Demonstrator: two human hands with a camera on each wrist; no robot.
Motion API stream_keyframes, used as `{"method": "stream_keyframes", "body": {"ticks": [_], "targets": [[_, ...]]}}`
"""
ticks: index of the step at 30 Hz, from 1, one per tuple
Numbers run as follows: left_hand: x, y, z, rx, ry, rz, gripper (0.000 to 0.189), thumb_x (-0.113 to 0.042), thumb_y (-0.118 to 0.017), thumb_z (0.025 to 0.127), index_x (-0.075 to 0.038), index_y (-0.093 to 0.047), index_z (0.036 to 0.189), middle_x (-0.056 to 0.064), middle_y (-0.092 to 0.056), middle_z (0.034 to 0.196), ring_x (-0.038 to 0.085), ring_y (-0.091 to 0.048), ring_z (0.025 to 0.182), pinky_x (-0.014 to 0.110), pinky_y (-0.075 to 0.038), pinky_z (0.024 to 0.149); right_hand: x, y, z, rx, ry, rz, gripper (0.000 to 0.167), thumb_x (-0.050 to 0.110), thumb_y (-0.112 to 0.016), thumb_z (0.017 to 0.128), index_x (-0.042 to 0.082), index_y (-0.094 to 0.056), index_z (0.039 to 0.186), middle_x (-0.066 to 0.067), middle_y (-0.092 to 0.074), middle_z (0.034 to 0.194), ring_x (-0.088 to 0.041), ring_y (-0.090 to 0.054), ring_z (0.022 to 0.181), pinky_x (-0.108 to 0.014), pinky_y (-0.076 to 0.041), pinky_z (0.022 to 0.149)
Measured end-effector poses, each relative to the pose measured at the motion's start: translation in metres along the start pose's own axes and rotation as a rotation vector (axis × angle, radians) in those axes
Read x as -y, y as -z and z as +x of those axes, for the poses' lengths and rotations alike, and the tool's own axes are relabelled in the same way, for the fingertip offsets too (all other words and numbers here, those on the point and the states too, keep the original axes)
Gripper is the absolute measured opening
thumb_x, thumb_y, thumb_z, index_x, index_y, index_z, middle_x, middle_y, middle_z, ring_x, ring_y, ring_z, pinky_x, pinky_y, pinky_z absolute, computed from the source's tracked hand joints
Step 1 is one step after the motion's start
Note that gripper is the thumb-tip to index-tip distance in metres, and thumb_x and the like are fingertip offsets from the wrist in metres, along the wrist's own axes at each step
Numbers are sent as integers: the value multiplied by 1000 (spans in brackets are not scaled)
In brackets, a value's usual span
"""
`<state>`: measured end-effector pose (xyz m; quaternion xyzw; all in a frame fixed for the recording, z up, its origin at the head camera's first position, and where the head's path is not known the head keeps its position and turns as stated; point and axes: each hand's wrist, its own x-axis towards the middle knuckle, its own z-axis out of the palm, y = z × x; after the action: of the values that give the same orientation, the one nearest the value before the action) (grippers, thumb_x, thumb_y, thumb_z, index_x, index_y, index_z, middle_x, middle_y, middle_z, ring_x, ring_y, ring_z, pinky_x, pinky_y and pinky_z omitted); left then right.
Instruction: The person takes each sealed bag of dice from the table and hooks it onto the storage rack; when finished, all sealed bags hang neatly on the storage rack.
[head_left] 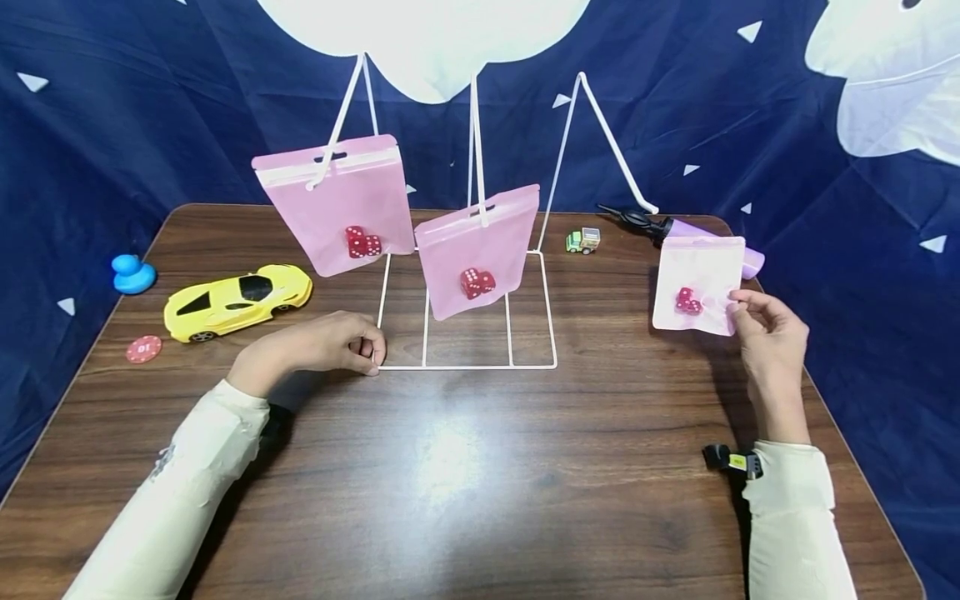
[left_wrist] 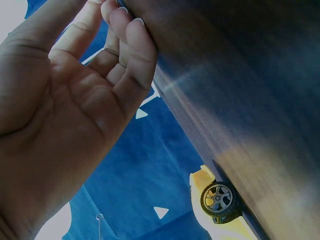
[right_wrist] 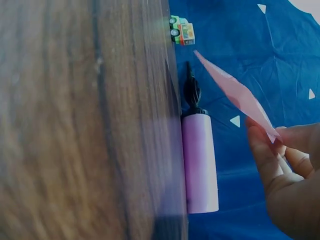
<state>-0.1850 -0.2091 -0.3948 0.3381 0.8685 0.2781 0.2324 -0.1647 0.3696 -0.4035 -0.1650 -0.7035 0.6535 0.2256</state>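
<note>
A white wire display rack [head_left: 465, 367] stands mid-table with three upright hooks. My left hand [head_left: 341, 340] holds its front left corner with curled fingers; the left wrist view shows the palm, with the fingertips partly cut off. Pink zip pouches with red dice inside hang on two hooks, a left pouch [head_left: 315, 217] and a middle pouch [head_left: 442, 258]. Nothing hangs from the right hook [head_left: 611, 137]. At the right, my right hand [head_left: 772, 342] pinches a third pink pouch [head_left: 675, 262] by its edge, above the table. Red dice [head_left: 687, 302] show through it.
Behind the held pouch lies a purple hand pump [right_wrist: 200, 162] with a black nozzle. A small toy truck [head_left: 583, 241] stands behind the rack's right side. On the left are a yellow toy car [head_left: 232, 304], a blue rubber duck [head_left: 132, 275] and a red poker chip [head_left: 144, 349].
</note>
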Motion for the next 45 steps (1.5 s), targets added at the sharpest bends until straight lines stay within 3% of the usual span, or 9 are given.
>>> {"method": "stream_keyframes", "body": {"ticks": [8, 12, 16, 20, 23, 27, 34, 45], "targets": [[0, 1, 0, 9, 18, -16, 19, -7, -84, 91, -19, -71, 84, -5, -55, 82, 14, -54, 78, 28, -46, 71, 6, 2, -2, -48, 27, 5, 22, -10, -70, 96, 7, -82, 103, 5, -67, 84, -6, -55, 72, -12, -44, 60], [0, 1, 0, 9, 13, -12, 19, -6, -84, 90, -19, -71, 85, -6, -55, 82, 13, -54, 78, 28, -46, 71, 9, 3, -2, -69, 89, 118, 20, -13, -69, 95, 0, -81, 105, 1, -66, 84, -6, -52, 63, -13, -43, 54], [0, 1, 0, 7, 5, -9, 20, -6, -84, 90, -20, -71, 84, -6, -55, 82, 12, -54, 77, 28, -46, 71, 13, 2, -5, -100, 219, 228, 17, -12, -70, 94, -9, -79, 108, -4, -66, 86, -6, -41, 50, -13, -36, 47], [1, 2, 1, 4, 4, -10, 20, -6, -84, 90, -20, -71, 84, -6, -55, 82, 12, -54, 77, 28, -46, 71, 17, 0, -7, -127, 322, 334, 17, -13, -74, 92, -16, -76, 109, -8, -67, 87, -7, -34, 45, -13, -32, 48], [1, 2, 1, 2, 0, -13, 20, -6, -84, 90, -20, -71, 84, -6, -55, 82, 12, -54, 77, 28, -45, 70, 19, -2, -9, -132, 349, 430, 18, -16, -74, 91, -20, -73, 108, -10, -66, 87, -7, -36, 45, -13, -35, 50], [1, 1, 1, 12, 4, -25, 19, -7, -84, 90, -20, -72, 85, -6, -55, 82, 12, -54, 77, 27, -46, 70, 20, -5, -10, -142, 341, 522, 18, -20, -72, 90, -22, -70, 108, -13, -64, 86, -9, -42, 47, -14, -39, 50], [1, 4, 0, 2, 11, -15, 19, -7, -84, 91, -20, -72, 85, -6, -55, 82, 13, -54, 77, 28, -45, 71, 28, -12, -10, -130, 275, 683, 23, -21, -72, 91, -26, -66, 112, -20, -65, 85, -21, -64, 71, -24, -59, 61], [3, 0, 0, 5, 3, -25, 18, -9, -84, 91, -21, -72, 85, -7, -54, 83, 12, -53, 78, 28, -45, 72, 35, -26, -25, -118, 331, 825, 28, -25, -73, 86, -31, -61, 111, -29, -67, 90, -31, -66, 80, -32, -61, 66]]}}
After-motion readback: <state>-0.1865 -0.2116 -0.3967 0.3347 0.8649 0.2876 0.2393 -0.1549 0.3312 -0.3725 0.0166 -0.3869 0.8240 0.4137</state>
